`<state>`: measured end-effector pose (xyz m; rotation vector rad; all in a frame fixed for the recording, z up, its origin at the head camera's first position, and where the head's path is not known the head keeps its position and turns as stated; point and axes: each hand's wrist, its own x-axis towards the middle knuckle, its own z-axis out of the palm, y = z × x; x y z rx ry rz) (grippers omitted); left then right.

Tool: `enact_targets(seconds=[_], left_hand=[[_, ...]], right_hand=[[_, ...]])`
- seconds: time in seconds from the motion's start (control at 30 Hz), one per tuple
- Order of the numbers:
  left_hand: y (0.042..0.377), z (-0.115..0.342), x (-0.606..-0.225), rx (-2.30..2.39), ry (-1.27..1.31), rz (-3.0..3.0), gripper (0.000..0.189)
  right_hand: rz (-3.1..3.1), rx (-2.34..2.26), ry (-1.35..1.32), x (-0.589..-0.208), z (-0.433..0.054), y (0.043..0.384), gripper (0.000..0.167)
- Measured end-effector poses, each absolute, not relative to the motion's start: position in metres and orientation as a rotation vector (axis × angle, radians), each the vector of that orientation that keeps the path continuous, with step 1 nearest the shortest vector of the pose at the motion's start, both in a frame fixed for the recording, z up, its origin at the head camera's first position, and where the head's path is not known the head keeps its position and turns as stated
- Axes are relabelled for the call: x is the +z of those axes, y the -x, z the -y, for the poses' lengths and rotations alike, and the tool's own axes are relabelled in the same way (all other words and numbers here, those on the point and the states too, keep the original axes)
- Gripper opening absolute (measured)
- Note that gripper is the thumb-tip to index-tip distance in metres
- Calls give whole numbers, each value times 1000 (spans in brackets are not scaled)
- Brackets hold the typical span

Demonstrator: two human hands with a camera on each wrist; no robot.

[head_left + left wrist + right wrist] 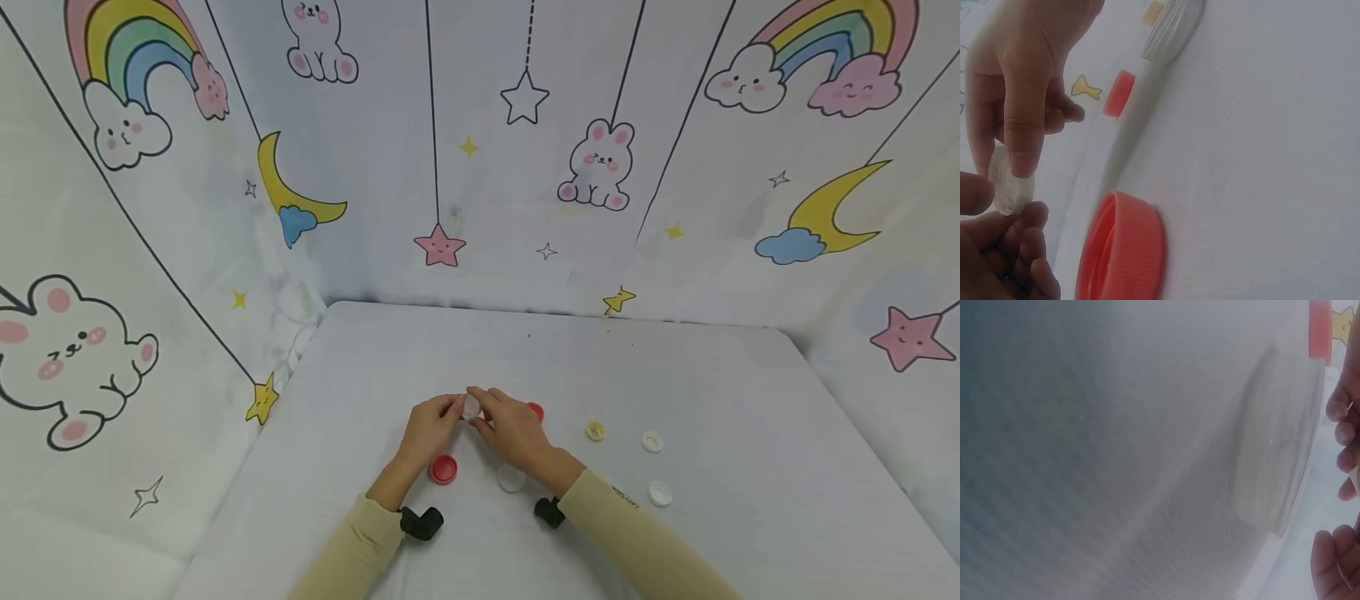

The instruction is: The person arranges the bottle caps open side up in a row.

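Observation:
A small translucent round cap point(471, 407) is held up between both hands over the table. My left hand point(431, 429) pinches its left edge between thumb and fingers. From the other side my right hand point(513, 423) grips it, and in the left wrist view the right thumb lies on the cap's face point(1011, 187). Below the left hand sits a larger red cap point(443, 469) with a ribbed side. A wide clear lid point(512, 478) rests under the right wrist and fills much of the right wrist view.
Another red cap point(536, 411) is partly hidden behind the right hand. To the right lie a yellow cap point(595, 431) and two white caps, one farther back point(652, 442) and one nearer point(660, 493). Cartoon-printed sheets point(495, 183) enclose the white table point(360, 367).

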<state>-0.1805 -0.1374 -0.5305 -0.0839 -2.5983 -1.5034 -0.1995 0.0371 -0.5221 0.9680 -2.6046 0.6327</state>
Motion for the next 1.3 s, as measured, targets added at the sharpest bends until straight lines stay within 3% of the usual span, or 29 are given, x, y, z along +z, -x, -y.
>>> enact_targets(seconds=[0.37,1.3], left_hand=[[179,140,-533,-1471,183,2602,38],[183,142,-532,-1034,344,2714,38]], right_hand=[[2677,605,-936,-520,-35,203,50],[2844,684,-898,-519,-35,209,49]])
